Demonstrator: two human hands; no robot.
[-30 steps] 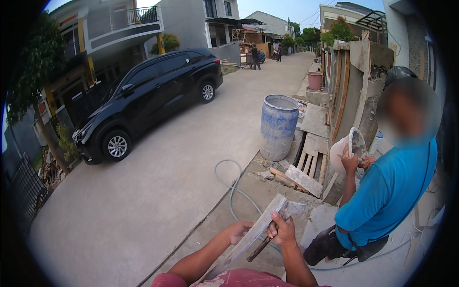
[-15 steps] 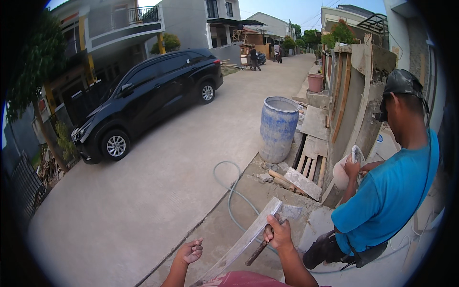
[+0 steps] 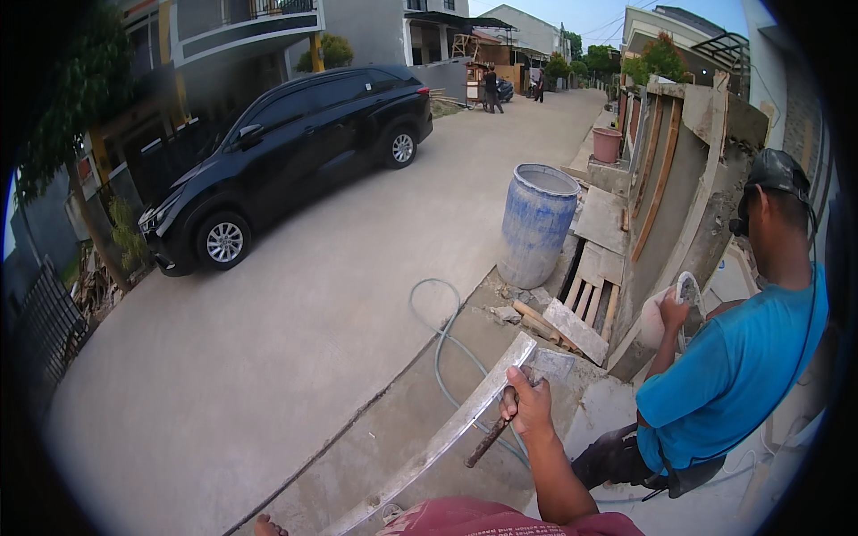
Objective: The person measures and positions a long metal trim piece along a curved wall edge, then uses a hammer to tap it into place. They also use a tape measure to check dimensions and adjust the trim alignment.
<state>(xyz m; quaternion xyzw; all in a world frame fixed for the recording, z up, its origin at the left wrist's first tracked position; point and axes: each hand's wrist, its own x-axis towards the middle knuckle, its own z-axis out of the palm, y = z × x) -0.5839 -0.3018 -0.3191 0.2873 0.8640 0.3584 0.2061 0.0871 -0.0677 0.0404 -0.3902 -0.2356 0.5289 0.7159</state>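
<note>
My right hand [image 3: 529, 404] is closed round a tool with a worn brown handle [image 3: 487, 444]. Its flat grey blade [image 3: 551, 362] shows past my knuckles. The same hand grips the upper end of a long, pale straight bar [image 3: 429, 454], which slants down to the lower edge in front of my dark red shirt. My left hand [image 3: 268, 526] only just shows at the lower edge, left of the bar's lower end; most of it is out of view and I cannot make out its grip.
To my right a co-worker in a blue shirt [image 3: 724, 362] handles a whitish container [image 3: 660, 320]. A blue drum [image 3: 538, 223] stands ahead by planks and rubble [image 3: 576, 329]. A hose [image 3: 438, 344] loops on the ground. A black car [image 3: 295, 161] is parked across the road.
My left hand has dropped down and left, almost out of view. My right hand keeps hold of the tool and bar. The whole view has shifted slightly.
</note>
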